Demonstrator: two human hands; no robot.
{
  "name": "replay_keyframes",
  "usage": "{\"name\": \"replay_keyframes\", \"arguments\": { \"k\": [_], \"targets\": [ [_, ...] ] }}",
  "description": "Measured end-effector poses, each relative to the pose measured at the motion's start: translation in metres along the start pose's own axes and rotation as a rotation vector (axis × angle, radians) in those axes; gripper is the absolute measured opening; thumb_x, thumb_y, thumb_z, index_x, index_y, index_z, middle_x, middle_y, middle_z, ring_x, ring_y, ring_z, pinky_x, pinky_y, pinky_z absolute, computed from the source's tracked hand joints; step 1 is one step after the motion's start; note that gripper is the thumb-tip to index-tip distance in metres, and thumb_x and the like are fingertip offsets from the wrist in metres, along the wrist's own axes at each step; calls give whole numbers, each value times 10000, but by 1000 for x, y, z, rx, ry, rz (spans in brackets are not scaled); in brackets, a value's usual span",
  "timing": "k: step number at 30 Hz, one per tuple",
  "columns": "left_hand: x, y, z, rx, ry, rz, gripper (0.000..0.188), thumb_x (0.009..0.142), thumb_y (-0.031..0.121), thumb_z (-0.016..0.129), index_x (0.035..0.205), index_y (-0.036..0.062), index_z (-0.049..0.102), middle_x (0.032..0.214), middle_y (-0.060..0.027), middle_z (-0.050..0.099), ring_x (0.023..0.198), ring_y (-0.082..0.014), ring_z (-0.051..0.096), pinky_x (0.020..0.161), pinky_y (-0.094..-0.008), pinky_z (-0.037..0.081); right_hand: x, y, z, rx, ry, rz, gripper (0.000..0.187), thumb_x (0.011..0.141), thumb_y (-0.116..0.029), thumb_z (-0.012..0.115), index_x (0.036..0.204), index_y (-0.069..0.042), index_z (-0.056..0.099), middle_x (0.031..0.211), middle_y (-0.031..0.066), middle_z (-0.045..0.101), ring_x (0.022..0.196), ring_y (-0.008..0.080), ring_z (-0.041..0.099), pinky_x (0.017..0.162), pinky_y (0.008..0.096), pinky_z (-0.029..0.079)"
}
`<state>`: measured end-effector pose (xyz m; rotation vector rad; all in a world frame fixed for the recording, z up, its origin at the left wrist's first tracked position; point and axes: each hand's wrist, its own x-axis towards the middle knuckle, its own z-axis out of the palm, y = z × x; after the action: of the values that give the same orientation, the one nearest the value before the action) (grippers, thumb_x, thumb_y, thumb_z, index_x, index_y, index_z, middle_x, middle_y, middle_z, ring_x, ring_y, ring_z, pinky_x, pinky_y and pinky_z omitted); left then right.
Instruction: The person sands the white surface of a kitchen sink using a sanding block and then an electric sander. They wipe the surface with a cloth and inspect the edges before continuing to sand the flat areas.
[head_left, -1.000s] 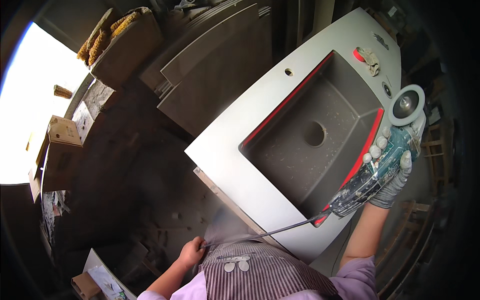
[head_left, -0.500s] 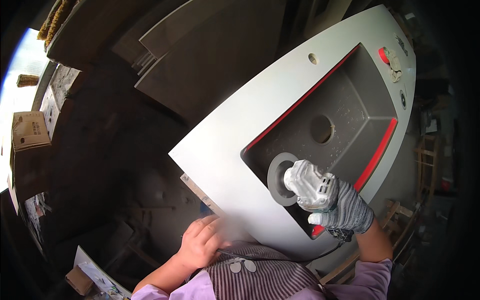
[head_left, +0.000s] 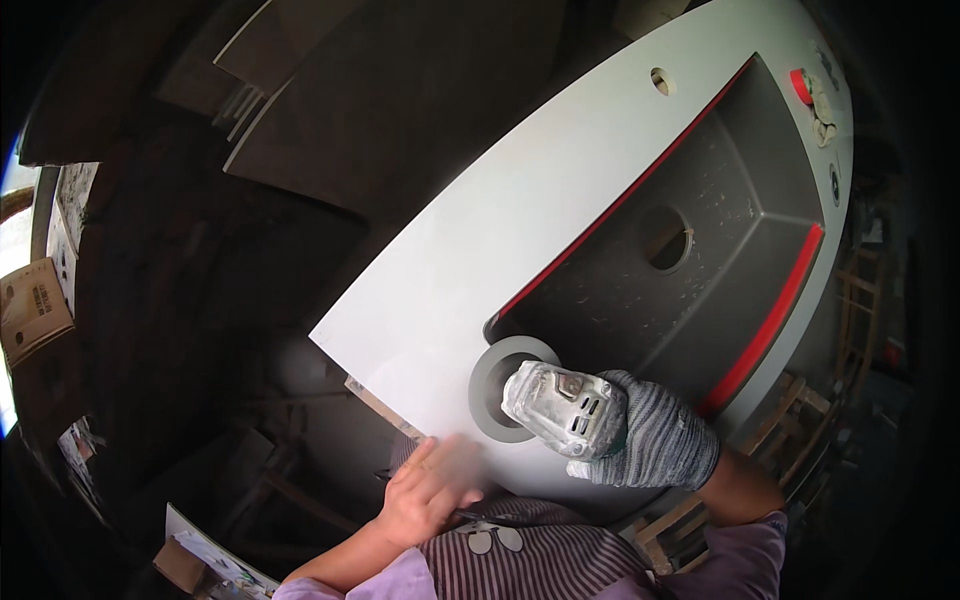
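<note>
Right gloved hand [head_left: 655, 435]: fingers gripping angle grinder [head_left: 568, 408]; its round grey disc [head_left: 484, 390] sits left of those fingers, over white worktop [head_left: 430, 290]. Dark sink [head_left: 610, 310] just beyond them. Left bare hand [head_left: 422, 500]: fingers bent near worktop's near edge, partly blurred; can't tell if holding anything.

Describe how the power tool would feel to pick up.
The power tool is probably heavy for its size, being chunky and metallic-looking. It's likely stiff, looking hard-shelled; the wide disc might make it tip when set down.

Single head-worn fisheye view, facing steeply down, near the white countertop [head_left: 450, 260]
</note>
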<state>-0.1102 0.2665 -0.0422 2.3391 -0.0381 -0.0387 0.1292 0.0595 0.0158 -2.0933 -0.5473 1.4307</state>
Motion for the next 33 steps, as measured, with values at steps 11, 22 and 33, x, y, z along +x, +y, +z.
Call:
{"name": "replay_keyframes", "arguments": {
  "k": [11, 22, 33],
  "targets": [
    [1, -1, 0, 37, 17, 10, 255, 877, 294, 747, 976, 65, 696, 1117, -74, 730, 1103, -260, 692, 1051, -473, 479, 7, 3, 2, -30, -21, 2, 800, 668, -361, 908, 1280, 3, 541, 1158, 171, 676, 1060, 296, 679, 950, 394, 542],
    [2, -2, 0, 44, 8, 18, 241, 882, 291, 744, 966, 67, 716, 1135, -75, 729, 1106, -250, 689, 1060, -450, 469, 10, 2, 3, 3, -68, 34, 828, 682, -374, 904, 1299, 22, 518, 1191, 181, 658, 1096, 287, 664, 978, 390, 529],
    [2, -2, -1, 27, 6, 14, 241, 885, 288, 739, 976, 65, 724, 1152, -77, 726, 1105, -250, 688, 1063, -452, 466, 7, 4, 5, -23, -54, 19, 851, 678, -387, 905, 1306, 26, 504, 1192, 182, 659, 1095, 290, 667, 970, 395, 533]
  ]
}}
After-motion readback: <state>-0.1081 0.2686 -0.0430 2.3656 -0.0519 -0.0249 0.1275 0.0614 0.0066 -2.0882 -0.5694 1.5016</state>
